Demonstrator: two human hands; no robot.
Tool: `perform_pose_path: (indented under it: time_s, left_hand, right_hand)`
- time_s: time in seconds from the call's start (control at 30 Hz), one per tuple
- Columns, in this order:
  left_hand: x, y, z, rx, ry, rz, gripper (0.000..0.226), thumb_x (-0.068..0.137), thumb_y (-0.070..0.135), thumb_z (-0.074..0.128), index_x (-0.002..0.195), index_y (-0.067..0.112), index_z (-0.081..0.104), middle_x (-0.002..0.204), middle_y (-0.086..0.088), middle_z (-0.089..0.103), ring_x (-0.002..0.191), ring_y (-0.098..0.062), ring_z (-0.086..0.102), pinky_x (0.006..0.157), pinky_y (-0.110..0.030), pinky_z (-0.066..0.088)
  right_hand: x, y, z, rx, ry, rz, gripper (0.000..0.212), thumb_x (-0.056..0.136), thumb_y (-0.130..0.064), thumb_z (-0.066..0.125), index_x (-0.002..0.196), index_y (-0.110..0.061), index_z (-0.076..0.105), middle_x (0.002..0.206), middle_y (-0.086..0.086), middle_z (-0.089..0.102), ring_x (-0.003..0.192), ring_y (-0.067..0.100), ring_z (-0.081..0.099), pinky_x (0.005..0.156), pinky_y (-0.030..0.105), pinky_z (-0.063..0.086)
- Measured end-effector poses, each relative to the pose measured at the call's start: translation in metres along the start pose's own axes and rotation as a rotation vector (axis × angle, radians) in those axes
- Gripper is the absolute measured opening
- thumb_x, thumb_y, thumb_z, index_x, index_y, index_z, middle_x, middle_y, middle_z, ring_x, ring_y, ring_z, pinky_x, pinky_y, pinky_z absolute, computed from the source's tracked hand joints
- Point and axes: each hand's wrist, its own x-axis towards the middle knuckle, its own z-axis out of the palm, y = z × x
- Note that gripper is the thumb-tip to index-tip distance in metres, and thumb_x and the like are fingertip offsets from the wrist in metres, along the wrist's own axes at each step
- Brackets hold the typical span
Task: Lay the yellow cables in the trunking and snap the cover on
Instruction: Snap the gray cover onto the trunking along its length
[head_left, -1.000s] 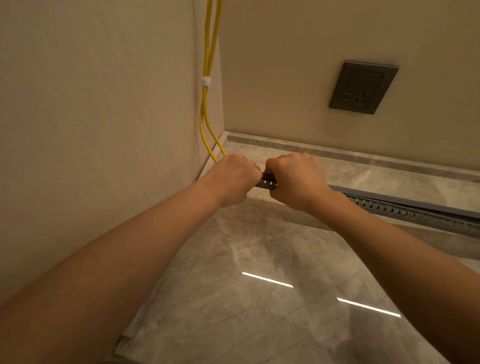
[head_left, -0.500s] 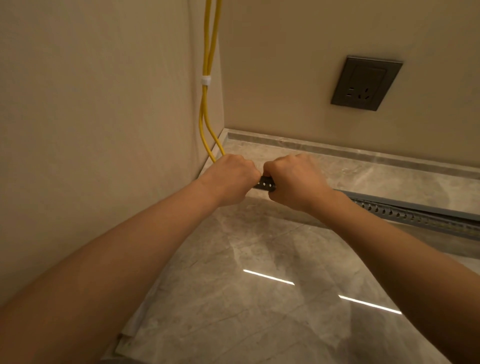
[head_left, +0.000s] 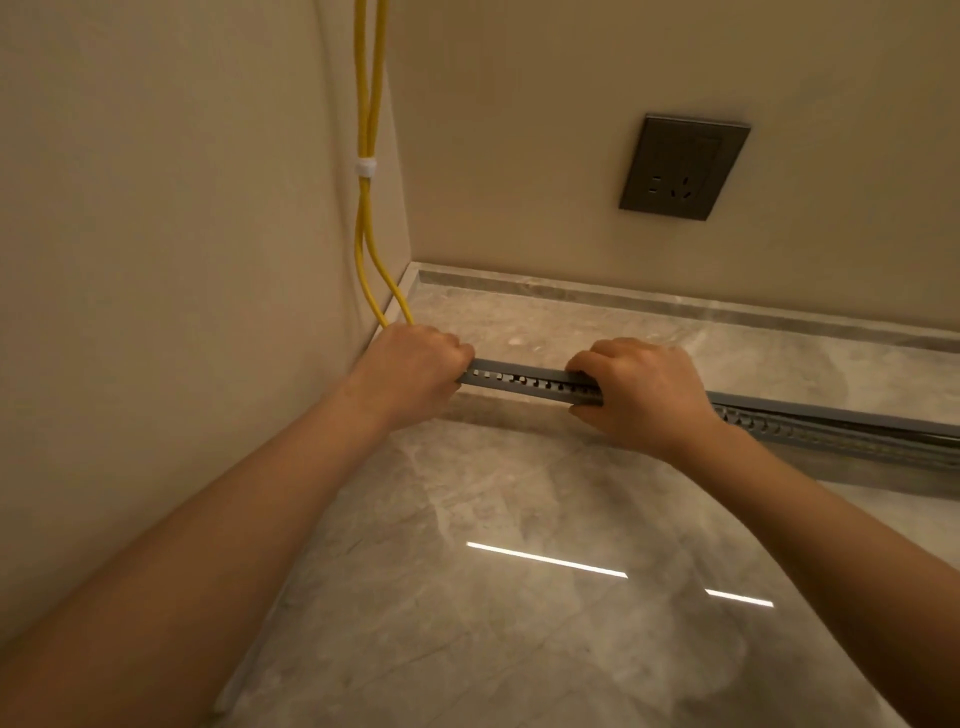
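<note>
Both arms reached forward. The left hand (head_left: 415, 366) gripped the trunking (head_left: 519, 378) near the yellow cables (head_left: 365, 244). The right hand (head_left: 647, 397), knuckles up, had its fingers (head_left: 589, 362) curled over the trunking.

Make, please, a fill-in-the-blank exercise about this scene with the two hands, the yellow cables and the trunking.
1. ___ yellow cables hang above the left hand.
2. A ___ tie binds them together.
3. The left hand and the right hand both grip the ___ trunking.
4. The socket sits on the ___.

Missing words: Two; white; grey; wall.
</note>
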Motion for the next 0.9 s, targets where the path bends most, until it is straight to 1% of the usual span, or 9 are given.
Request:
perform_pose_path:
  time_s: [0.13, 0.23, 0.3, 0.4, 0.47, 0.63, 0.77, 0.83, 0.9]
  left_hand:
    - [0.001, 0.004, 0.000, 0.023, 0.043, -0.023, 0.020, 0.090, 0.023, 0.043, 0.101, 0.015, 0.059, 0.096, -0.003, 0.064, 0.088, -0.025, 0.060, 0.058, -0.030, 0.031]
    - [0.004, 0.009, -0.002, 0.019, 0.072, -0.055, 0.019, 0.088, 0.021, 0.043, 0.098, 0.015, 0.058, 0.096, -0.004, 0.063, 0.087, -0.025, 0.059, 0.059, -0.032, 0.033]
    - [0.009, 0.016, -0.002, -0.046, 0.093, -0.065, 0.021, 0.089, 0.023, 0.046, 0.104, 0.016, 0.057, 0.100, -0.003, 0.063, 0.089, -0.024, 0.058, 0.061, -0.033, 0.037]
    - [0.023, 0.033, -0.002, -0.188, 0.110, -0.066, 0.035, 0.089, 0.031, 0.053, 0.122, 0.019, 0.050, 0.113, -0.001, 0.061, 0.100, -0.022, 0.057, 0.072, -0.035, 0.044]
    - [0.032, 0.041, -0.002, -0.253, 0.129, -0.037, 0.038, 0.090, 0.035, 0.053, 0.125, 0.019, 0.049, 0.115, 0.000, 0.062, 0.103, -0.022, 0.057, 0.077, -0.036, 0.046]
    - [0.039, 0.039, 0.003, -0.225, 0.104, 0.033, 0.032, 0.093, 0.037, 0.048, 0.119, 0.020, 0.052, 0.111, 0.001, 0.064, 0.098, -0.021, 0.060, 0.075, -0.035, 0.045]
    - [0.039, 0.036, 0.009, -0.236, 0.087, 0.033, 0.030, 0.091, 0.037, 0.049, 0.116, 0.020, 0.055, 0.109, 0.001, 0.066, 0.096, -0.022, 0.061, 0.072, -0.035, 0.043]
    - [0.039, 0.035, 0.012, -0.234, 0.070, 0.027, 0.028, 0.090, 0.036, 0.050, 0.113, 0.021, 0.056, 0.108, 0.001, 0.066, 0.095, -0.023, 0.061, 0.071, -0.033, 0.042]
    - [0.039, 0.034, 0.014, -0.240, 0.055, 0.025, 0.028, 0.089, 0.036, 0.052, 0.112, 0.020, 0.057, 0.106, 0.001, 0.066, 0.094, -0.023, 0.061, 0.071, -0.033, 0.043]
  right_hand:
    - [-0.003, -0.001, 0.001, 0.014, 0.045, -0.001, 0.022, 0.085, -0.029, 0.058, 0.102, -0.018, 0.066, 0.089, 0.003, 0.067, 0.081, 0.024, 0.059, 0.055, 0.029, 0.042]
    - [0.000, -0.001, 0.000, 0.027, 0.064, 0.003, 0.021, 0.085, -0.025, 0.058, 0.101, -0.015, 0.066, 0.089, 0.004, 0.067, 0.081, 0.026, 0.060, 0.055, 0.031, 0.042]
    - [0.003, -0.002, -0.002, 0.032, 0.102, -0.013, 0.018, 0.083, -0.021, 0.061, 0.097, -0.013, 0.067, 0.084, 0.007, 0.067, 0.077, 0.028, 0.061, 0.052, 0.030, 0.039]
    - [0.008, -0.004, -0.005, 0.014, 0.137, -0.038, 0.016, 0.079, -0.019, 0.065, 0.092, -0.010, 0.068, 0.078, 0.008, 0.067, 0.071, 0.030, 0.061, 0.048, 0.030, 0.038]
    - [0.009, -0.005, -0.006, 0.020, 0.158, -0.045, 0.017, 0.077, -0.019, 0.068, 0.090, -0.008, 0.068, 0.076, 0.009, 0.066, 0.069, 0.030, 0.061, 0.046, 0.031, 0.039]
    - [0.014, 0.000, -0.001, 0.055, 0.121, -0.044, 0.025, 0.077, -0.029, 0.068, 0.097, -0.014, 0.065, 0.086, 0.004, 0.065, 0.081, 0.025, 0.059, 0.051, 0.029, 0.034]
    - [0.008, 0.007, 0.003, 0.094, 0.071, -0.014, 0.031, 0.077, -0.031, 0.068, 0.105, -0.020, 0.062, 0.096, 0.000, 0.064, 0.089, 0.022, 0.057, 0.058, 0.032, 0.042]
    - [0.000, 0.013, 0.004, 0.105, 0.065, 0.020, 0.031, 0.076, -0.030, 0.069, 0.106, -0.021, 0.062, 0.097, -0.001, 0.064, 0.088, 0.020, 0.056, 0.058, 0.031, 0.043]
    - [-0.006, 0.019, 0.005, 0.111, 0.075, 0.052, 0.030, 0.075, -0.030, 0.071, 0.103, -0.020, 0.063, 0.094, 0.000, 0.065, 0.086, 0.021, 0.057, 0.056, 0.028, 0.038]
